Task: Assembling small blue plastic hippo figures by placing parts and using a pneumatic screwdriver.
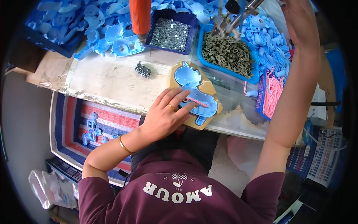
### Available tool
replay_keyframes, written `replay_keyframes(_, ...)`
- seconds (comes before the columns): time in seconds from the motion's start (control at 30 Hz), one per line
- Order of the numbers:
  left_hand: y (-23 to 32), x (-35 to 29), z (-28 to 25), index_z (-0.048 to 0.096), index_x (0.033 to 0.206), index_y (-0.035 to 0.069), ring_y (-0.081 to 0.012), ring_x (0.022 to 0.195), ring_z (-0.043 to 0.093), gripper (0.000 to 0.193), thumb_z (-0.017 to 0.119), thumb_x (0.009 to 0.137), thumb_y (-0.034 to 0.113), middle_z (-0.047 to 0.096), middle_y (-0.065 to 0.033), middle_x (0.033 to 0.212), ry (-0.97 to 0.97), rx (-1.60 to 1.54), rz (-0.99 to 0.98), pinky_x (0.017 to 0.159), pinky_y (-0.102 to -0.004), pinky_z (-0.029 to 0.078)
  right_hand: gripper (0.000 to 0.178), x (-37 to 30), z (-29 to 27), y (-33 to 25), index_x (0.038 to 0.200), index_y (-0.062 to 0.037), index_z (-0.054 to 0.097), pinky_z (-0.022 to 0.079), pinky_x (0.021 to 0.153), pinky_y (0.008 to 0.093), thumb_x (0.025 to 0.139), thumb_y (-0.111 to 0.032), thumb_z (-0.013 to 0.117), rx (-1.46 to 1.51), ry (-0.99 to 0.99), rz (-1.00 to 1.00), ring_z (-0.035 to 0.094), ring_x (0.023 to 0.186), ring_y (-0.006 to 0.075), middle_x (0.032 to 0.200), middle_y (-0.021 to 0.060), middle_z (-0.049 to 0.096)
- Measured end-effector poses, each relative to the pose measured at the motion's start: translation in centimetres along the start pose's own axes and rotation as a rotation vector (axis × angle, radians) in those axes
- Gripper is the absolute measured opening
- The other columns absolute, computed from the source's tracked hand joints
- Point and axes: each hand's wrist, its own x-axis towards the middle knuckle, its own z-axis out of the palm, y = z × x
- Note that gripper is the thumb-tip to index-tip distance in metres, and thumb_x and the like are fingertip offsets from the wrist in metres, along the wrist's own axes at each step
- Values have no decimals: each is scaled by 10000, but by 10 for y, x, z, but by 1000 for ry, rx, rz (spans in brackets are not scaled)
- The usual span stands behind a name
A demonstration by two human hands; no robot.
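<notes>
A light-blue hollow plastic toy half [207, 103] lies in a tan shaped holder [172, 80] at the table's front edge. A pink strip [201, 102] runs along inside its body part. My left hand [164, 114] rests over the holder with fingers stretched and apart, fingertips on the toy half beside the strip's left end. My right hand [299, 26] is raised at the upper right, above a heap of blue toy parts [263, 44]. Its fingers are partly cut off by the picture's edge, so what they do is hidden.
An orange power screwdriver [140, 16] hangs above the table beside a dark-blue tray of screws [192, 33]. A blue tray [203, 56] holds greenish metal pieces. Pink strips [274, 95] fill a basket at right. Loose screws [142, 70] lie left of the holder. A striped-cloth bin [108, 119] stands below.
</notes>
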Motion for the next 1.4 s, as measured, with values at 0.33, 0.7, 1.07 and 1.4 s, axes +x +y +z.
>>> replay_keyframes(0.33,-1,-3,6,603,1258,208,-308,1284,467,413,668,851,237,508,-135,1375,-54,93,-6,1113,-456,350,667,-63,55,-20,1303,83,369,563,523,287,739,-131,652,840,116,-25,601,565,193,746,120,606)
replay_keyframes(0.7,0,-8,12,617,1244,211,-324,1279,468,388,646,858,234,567,-126,1239,-43,147,-12,1122,-469,336,553,-104,92,-49,1248,14,373,425,436,239,757,-108,599,643,285,424,512,463,142,657,98,579)
replay_keyframes(1.07,2,2,6,641,1173,189,-336,1254,481,334,681,842,216,580,-122,1249,-40,86,-2,1105,-477,354,422,-73,42,-48,1203,23,462,468,518,242,847,-142,616,428,356,300,533,545,111,671,38,547)
replay_keyframes(1.4,2,15,-44,648,946,74,-335,1164,547,208,736,759,80,621,-91,1138,-157,-176,101,972,-458,461,558,-35,-45,85,1250,14,536,525,728,262,971,-468,584,613,-26,173,655,854,159,1003,109,660)
